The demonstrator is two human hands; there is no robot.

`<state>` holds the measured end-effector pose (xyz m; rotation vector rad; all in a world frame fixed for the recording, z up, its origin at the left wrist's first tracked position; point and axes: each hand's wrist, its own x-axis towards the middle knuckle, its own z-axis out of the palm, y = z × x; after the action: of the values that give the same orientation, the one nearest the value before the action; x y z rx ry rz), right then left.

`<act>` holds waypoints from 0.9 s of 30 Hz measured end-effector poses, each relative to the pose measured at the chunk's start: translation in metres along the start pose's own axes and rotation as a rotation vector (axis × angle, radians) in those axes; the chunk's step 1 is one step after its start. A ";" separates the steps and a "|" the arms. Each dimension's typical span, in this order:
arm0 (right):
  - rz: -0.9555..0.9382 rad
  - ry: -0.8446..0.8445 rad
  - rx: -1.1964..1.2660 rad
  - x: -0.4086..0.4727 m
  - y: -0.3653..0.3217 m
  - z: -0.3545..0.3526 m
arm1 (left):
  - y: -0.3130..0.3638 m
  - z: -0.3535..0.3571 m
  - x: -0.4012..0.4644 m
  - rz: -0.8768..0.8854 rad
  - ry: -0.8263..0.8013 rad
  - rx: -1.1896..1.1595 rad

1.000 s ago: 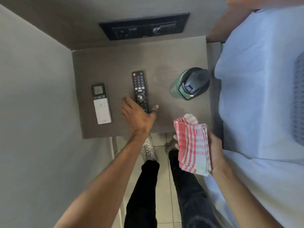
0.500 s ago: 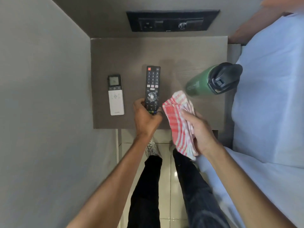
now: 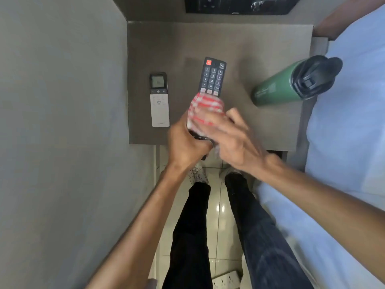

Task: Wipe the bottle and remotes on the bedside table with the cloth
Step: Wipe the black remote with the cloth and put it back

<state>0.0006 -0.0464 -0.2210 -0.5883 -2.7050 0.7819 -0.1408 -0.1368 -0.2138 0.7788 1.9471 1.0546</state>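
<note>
My left hand [image 3: 184, 146] grips the lower end of the black TV remote [image 3: 213, 77], which is lifted off the bedside table [image 3: 245, 42]. My right hand [image 3: 233, 136] presses the red-and-white checked cloth [image 3: 205, 109] onto the remote's lower half; both are blurred with motion. The remote's upper buttons stick out beyond the cloth. A white remote with a small screen [image 3: 159, 100] lies flat on the table's left side. A green bottle with a black lid [image 3: 291, 82] stands at the table's right edge, beside the bed.
A grey wall [image 3: 62, 101] closes in the left side. A bed with a pale blue sheet [image 3: 354, 122] borders the right. A black socket panel [image 3: 239, 5] sits on the back wall. A white power strip [image 3: 226, 279] lies on the tiled floor by my legs.
My left hand closed on the black remote and lifted it from the table. My right hand brought the cloth leftwards from the table's edge onto the remote.
</note>
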 end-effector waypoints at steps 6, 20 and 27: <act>0.045 0.040 -0.082 0.019 0.016 -0.010 | 0.000 -0.008 -0.009 -0.140 -0.092 -0.033; -0.091 -0.185 -0.029 -0.023 -0.025 0.008 | -0.014 -0.018 -0.028 -0.340 -0.144 -0.128; 0.107 -0.154 -0.028 -0.015 -0.007 0.017 | -0.014 -0.018 -0.023 -0.351 -0.180 -0.139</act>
<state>0.0056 -0.0659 -0.2328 -0.7114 -2.8482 0.8496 -0.1461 -0.1690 -0.2119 0.4191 1.7552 0.8638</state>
